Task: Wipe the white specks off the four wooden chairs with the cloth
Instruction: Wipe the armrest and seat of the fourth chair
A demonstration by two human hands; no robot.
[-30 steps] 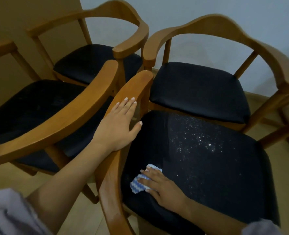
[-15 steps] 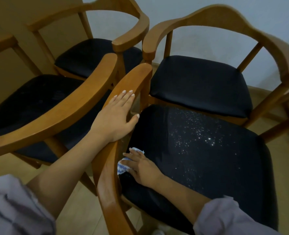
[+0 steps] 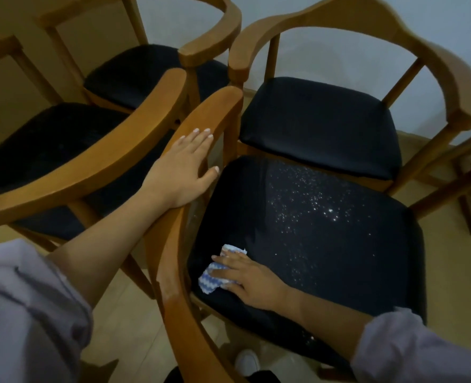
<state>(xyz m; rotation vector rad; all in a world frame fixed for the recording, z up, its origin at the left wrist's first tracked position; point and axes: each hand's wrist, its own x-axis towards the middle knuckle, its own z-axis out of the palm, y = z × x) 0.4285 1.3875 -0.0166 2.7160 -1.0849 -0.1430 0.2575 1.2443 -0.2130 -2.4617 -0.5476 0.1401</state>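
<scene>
Blue-white cloth point(image 3: 209, 281) under flat right hand point(image 3: 252, 281) on speck-strewn black seat point(image 3: 339, 272) — left hand point(image 3: 179, 172) flat on wooden armrest point(image 3: 215, 111)

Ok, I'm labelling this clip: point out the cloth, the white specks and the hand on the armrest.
cloth point(image 3: 210, 282): head view, its blue-striped lower part.
white specks point(image 3: 313, 207): head view, middle of the densest cluster.
left hand point(image 3: 180, 172): head view, back of the hand.

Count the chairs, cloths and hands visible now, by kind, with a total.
Wooden armchairs with black padded seats: 4
Blue-and-white zigzag cloth: 1
Bare hands: 2 (left hand, right hand)
Total: 7
</scene>
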